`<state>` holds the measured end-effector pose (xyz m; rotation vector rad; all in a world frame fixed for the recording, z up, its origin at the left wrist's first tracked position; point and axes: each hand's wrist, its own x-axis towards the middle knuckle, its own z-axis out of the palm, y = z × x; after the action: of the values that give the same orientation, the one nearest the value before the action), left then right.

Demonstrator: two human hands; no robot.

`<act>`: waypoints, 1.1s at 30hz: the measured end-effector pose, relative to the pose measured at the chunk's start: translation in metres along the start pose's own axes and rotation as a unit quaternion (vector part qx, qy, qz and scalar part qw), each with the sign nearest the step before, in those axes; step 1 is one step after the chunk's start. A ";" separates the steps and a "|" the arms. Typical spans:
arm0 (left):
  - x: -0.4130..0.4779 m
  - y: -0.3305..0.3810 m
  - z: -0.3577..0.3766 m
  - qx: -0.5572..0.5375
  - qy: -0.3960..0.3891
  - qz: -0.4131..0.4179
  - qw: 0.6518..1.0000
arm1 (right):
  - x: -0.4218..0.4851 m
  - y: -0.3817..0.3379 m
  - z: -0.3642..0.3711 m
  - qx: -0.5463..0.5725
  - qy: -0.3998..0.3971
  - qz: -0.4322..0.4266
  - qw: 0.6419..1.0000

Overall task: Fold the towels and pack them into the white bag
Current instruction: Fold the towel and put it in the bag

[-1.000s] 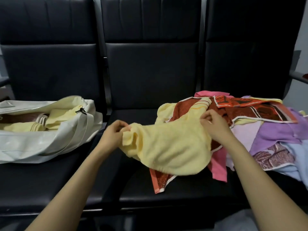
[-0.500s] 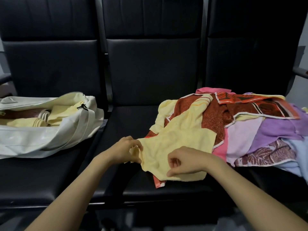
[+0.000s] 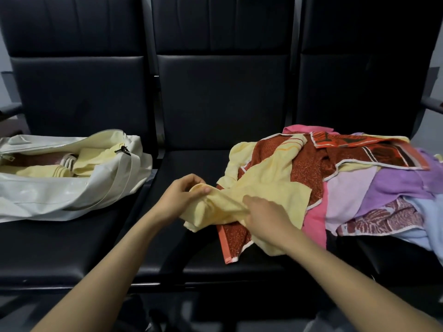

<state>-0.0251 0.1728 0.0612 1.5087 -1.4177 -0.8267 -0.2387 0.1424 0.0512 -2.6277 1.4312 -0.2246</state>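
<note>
Yellow towel (image 3: 272, 189) | left hand (image 3: 178, 200) pinches edge; right hand (image 3: 268, 216) grips middle

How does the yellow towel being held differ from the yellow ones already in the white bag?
The held yellow towel is loose and rumpled; the bagged yellow towels are folded into neat bundles. The held yellow towel is gripped by the left hand and right hand; the bagged yellow towels lie untouched inside the white bag. Both are pale yellow.
</note>
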 end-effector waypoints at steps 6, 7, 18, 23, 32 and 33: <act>0.005 -0.017 -0.022 -0.058 0.021 -0.081 0.995 | 0.003 0.066 -0.035 0.100 0.043 0.126 0.986; 0.006 -0.018 -0.022 -0.091 0.032 -0.092 0.991 | 0.002 0.073 -0.037 0.124 0.049 0.128 0.983; 0.014 -0.021 0.002 -0.108 0.003 -0.205 0.973 | 0.001 0.077 -0.010 0.133 -0.125 0.016 0.983; 0.015 -0.018 -0.006 -0.069 -0.028 -0.194 0.978 | 0.010 0.066 0.009 0.019 -0.163 -0.010 0.986; 0.009 -0.043 -0.016 -0.177 0.067 -0.248 0.950 | 0.003 0.121 -0.026 0.300 -0.068 0.126 0.943; 0.009 -0.043 -0.015 -0.159 0.032 -0.254 0.953 | 0.001 0.126 -0.027 0.350 -0.067 0.144 0.923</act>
<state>0.0063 0.1649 0.0285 1.6440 -0.7982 -1.2373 -0.3466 0.0721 0.0528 -1.8071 1.3430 -0.4193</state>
